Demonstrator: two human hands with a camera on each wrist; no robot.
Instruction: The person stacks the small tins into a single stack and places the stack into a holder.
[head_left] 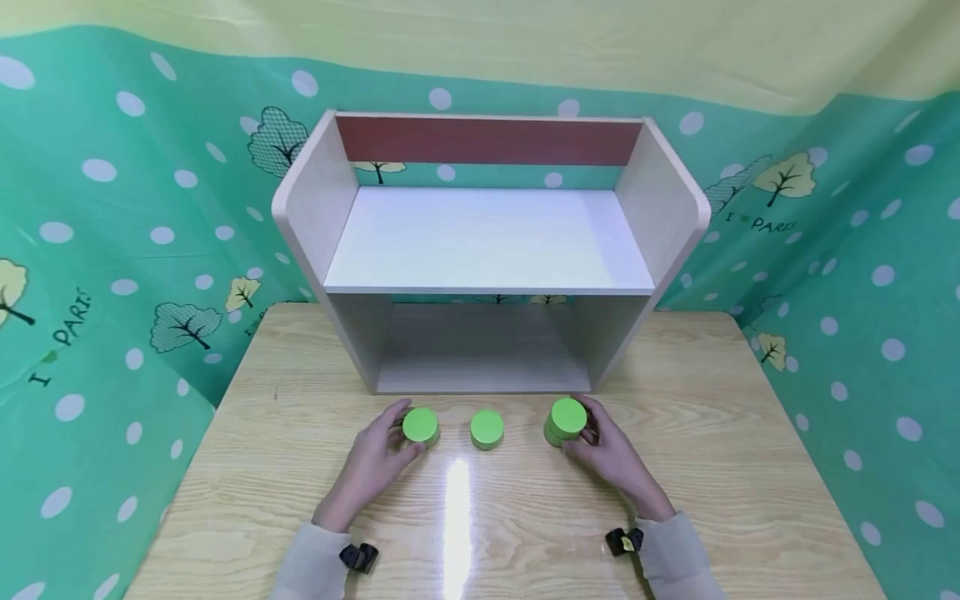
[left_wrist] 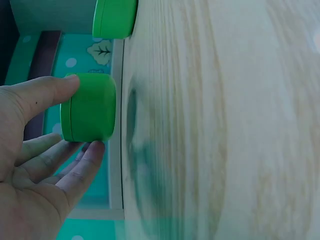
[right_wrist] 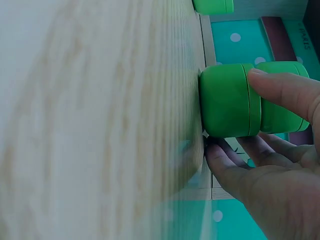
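Observation:
My left hand (head_left: 377, 450) pinches a small green round lidded container (head_left: 421, 424) between thumb and fingers. In the left wrist view, a gap shows between that container (left_wrist: 89, 107) and the wooden tabletop. To its right, a second green container (head_left: 487, 427) stands alone on the table, upright. My right hand (head_left: 609, 446) is around a stack of two similar green containers (head_left: 566, 418). In the right wrist view, the thumb lies near the seam where the lower container (right_wrist: 226, 101) meets the upper one (right_wrist: 282, 102), with the fingers along the opposite side.
Right behind the containers stands a white two-level shelf (head_left: 487, 242) with a brown-red back strip (head_left: 491, 140). The wooden table (head_left: 540, 533) extends to both sides of it. A green dotted curtain (head_left: 112, 250) hangs around the back and sides.

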